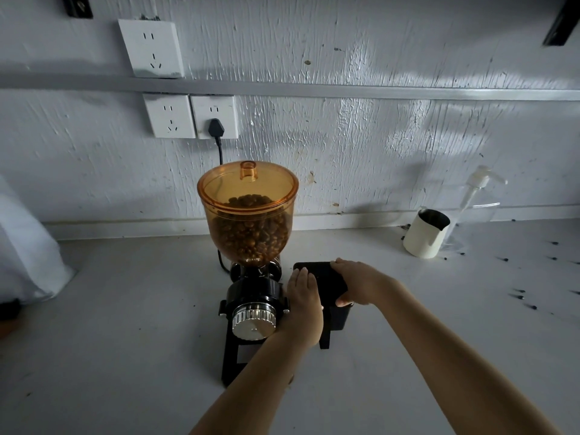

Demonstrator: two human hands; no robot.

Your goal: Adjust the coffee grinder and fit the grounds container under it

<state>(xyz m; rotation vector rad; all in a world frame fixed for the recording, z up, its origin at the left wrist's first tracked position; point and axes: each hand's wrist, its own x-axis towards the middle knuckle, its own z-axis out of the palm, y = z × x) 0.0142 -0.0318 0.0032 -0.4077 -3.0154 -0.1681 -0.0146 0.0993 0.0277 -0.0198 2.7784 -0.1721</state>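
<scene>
A black coffee grinder (254, 296) stands mid-counter, with an amber hopper (248, 215) full of beans on top and a chrome dial (253, 320) facing me. Just right of it is the black grounds container (326, 284), a dark box with a lid. My left hand (303, 306) lies flat between the grinder's right side and the container, fingers together and touching the container's left edge. My right hand (357, 285) grips the container from the right, fingers over its lid and thumb at its near corner.
The grinder's cord runs up to a wall socket (216, 120). A cream pitcher (426, 233) and a clear pump bottle (470, 202) stand at the back right. Dark specks (521, 296) dot the counter on the right. White cloth (28, 246) lies at the left.
</scene>
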